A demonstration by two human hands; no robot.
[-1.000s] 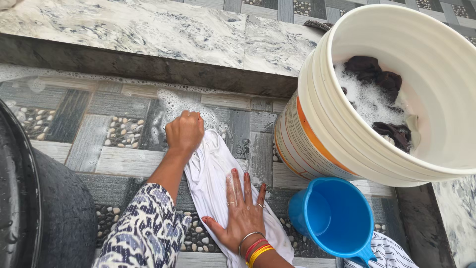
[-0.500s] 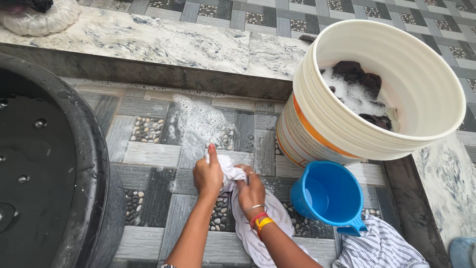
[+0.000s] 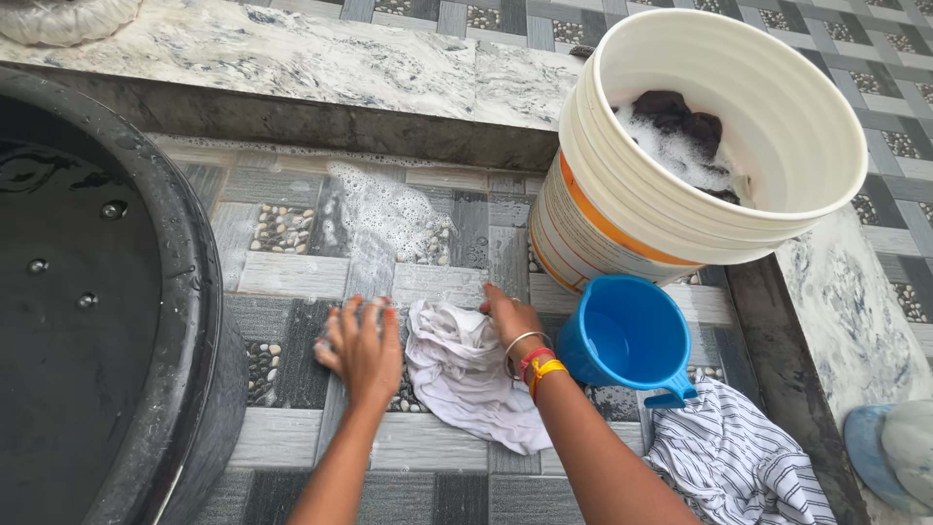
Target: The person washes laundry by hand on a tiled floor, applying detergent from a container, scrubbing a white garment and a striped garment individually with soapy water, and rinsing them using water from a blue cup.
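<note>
White cloth (image 3: 462, 374), wet and crumpled, lies on the patterned tile floor (image 3: 292, 277) between the two hands. Left hand (image 3: 362, 348) is spread flat, palm down, fingers splayed on the wet tiles just to the left of the cloth, its inner edge touching or nearly touching the fabric; it grips nothing. Right hand (image 3: 507, 321) rests on the cloth's upper right edge with the fingers curled down into the folds; whether they pinch the fabric or only press it I cannot tell. Bangles in silver, red and yellow (image 3: 533, 358) ring that wrist. Just to the right of the right hand stands a blue plastic mug (image 3: 627, 340), open mouth up, its handle pointing toward the person. Beyond the mug, further from the right hand, a large white bucket (image 3: 680, 224) with an orange band holds suds and dark clothes (image 3: 680, 122). A patch of soap foam (image 3: 389, 214) spreads over the tiles ahead of the left hand. Well to the left of the left hand is the rim of a big black tub (image 3: 190, 292). Below the mug, near the right forearm, a striped cloth (image 3: 739, 467) lies bunched on the floor. A marble step (image 3: 321, 58) runs across beyond the foam.
</note>
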